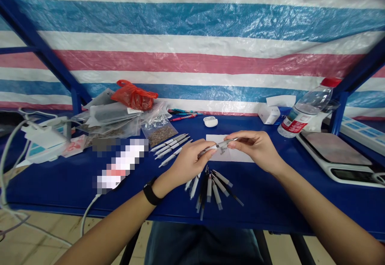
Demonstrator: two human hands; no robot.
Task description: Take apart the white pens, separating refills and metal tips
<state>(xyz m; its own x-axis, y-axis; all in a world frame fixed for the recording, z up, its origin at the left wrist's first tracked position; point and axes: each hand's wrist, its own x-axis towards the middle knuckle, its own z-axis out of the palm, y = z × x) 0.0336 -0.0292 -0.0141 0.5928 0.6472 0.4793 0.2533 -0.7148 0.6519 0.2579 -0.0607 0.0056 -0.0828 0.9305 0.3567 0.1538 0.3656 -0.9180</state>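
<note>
Over the blue table (267,202) | left hand (187,160), right hand (261,149) turned inward | both hands' fingers (246,135) pinching one pen (223,144)

The left hand (190,160) and right hand (259,146) were bare, as were the forearms (321,208); a smooth black wristband (152,192) circled the left wrist, and dark blue trousers (204,244) covered the lap.

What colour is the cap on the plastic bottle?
The cap is red, in the head view.
</note>
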